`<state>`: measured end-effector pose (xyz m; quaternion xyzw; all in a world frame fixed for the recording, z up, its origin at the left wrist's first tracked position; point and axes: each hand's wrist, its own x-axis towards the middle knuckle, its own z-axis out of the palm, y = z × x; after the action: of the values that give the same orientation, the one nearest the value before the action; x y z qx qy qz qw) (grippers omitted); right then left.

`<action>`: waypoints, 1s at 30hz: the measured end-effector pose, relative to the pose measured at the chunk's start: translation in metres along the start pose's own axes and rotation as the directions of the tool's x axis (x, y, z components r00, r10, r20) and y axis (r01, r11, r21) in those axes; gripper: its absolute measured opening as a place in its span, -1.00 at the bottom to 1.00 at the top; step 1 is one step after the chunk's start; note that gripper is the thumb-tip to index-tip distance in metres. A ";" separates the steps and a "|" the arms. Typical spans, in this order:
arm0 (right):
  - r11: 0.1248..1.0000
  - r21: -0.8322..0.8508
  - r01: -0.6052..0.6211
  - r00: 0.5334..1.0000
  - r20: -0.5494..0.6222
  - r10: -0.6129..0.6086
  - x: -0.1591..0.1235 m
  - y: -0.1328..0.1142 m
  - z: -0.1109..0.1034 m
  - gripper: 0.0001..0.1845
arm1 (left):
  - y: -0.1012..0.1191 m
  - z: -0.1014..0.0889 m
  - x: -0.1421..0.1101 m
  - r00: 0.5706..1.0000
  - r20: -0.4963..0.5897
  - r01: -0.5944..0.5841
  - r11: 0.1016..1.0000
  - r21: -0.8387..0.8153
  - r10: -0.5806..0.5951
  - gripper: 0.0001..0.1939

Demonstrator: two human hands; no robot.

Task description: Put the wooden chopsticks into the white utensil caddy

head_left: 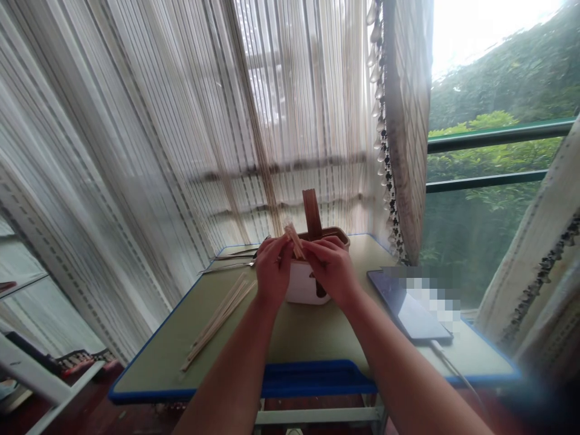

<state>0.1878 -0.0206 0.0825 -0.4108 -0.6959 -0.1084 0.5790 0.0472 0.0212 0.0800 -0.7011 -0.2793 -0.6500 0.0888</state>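
In front of me, my left hand point(273, 266) and my right hand point(333, 266) come together, fingers closed in a pinch. Between them is a bundle of pale wooden chopsticks point(294, 239), tilted, with what looks like clear wrapping at its upper end. Both hands seem to grip it, though the fingers hide part of it. Just behind and below stands a white and brown basket point(301, 287) with an upright brown handle point(312, 211); its inside is mostly hidden. More long pale chopsticks point(220, 320) lie on the table, left of my left hand.
Metal utensils point(229, 266) lie at the table's back left. A dark tablet point(408, 308) with a white cable point(453, 368) rests on the right. The greenish table point(167, 344) has a blue edge. Striped curtains point(181, 121) hang behind it, beside a window with railings point(493, 136).
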 end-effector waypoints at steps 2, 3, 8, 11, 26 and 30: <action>1.000 -0.017 -0.018 1.000 -0.007 0.018 -0.002 0.001 0.002 -0.74 | 0.000 -0.001 0.001 1.000 0.001 0.013 1.000 0.006 -0.013 -0.80; 0.999 -0.025 -0.031 0.999 -0.013 0.030 -0.003 0.002 0.004 -0.74 | 0.000 -0.001 0.000 1.000 0.005 0.024 1.000 0.012 -0.024 -0.80; 0.992 -0.081 -0.096 0.993 -0.079 0.090 -0.006 0.005 0.010 -0.77 | 0.006 0.001 -0.006 0.993 0.041 0.108 0.993 0.040 -0.110 -0.81; 0.988 -0.110 -0.109 0.992 -0.074 0.102 -0.007 0.004 0.010 -0.76 | 0.009 0.001 -0.008 0.992 0.052 0.111 0.993 0.051 -0.113 -0.83; 0.970 -0.226 -0.085 0.989 -0.135 0.055 -0.011 -0.009 0.001 -0.77 | 0.019 -0.043 -0.007 0.995 -0.065 -0.059 0.977 0.205 0.074 -0.75; 0.967 -0.249 0.059 0.976 -0.187 -0.107 -0.024 -0.018 0.002 -0.72 | 0.007 -0.087 -0.021 0.999 0.031 -0.047 0.921 0.386 0.038 -0.78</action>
<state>0.1737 -0.0408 0.0662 -0.4357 -0.6328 -0.2570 0.5863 -0.0245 -0.0328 0.0731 -0.6831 -0.3877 -0.5720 0.2364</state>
